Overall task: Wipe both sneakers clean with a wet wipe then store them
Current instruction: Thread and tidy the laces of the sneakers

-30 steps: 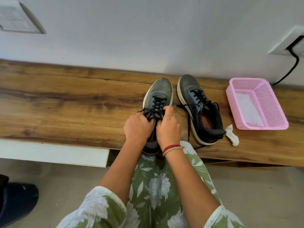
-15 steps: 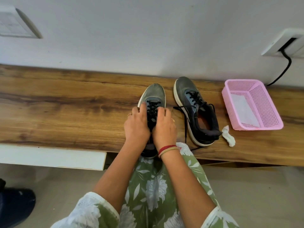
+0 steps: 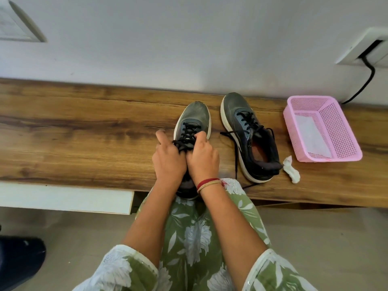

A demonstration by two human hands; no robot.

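The surface (image 3: 84,143) is being used as the work spot, w/ the basket (image 3: 344,153) being kept at its right end, a white sheet (image 3: 312,135) lying inside. R sneaker (image 3: 247,131) is being left between, its cords loose, prob. awaiting its turn. L sneaker (image 3: 195,118) is being kept at the near edge, close in for reach. L hand (image 3: 169,162) & R hand (image 3: 202,158) are being held together, fingers curled, pinching its laces (image 3: 186,135). The wipe (image 3: 291,171) is being left crumpled just beside R sneaker's heel.
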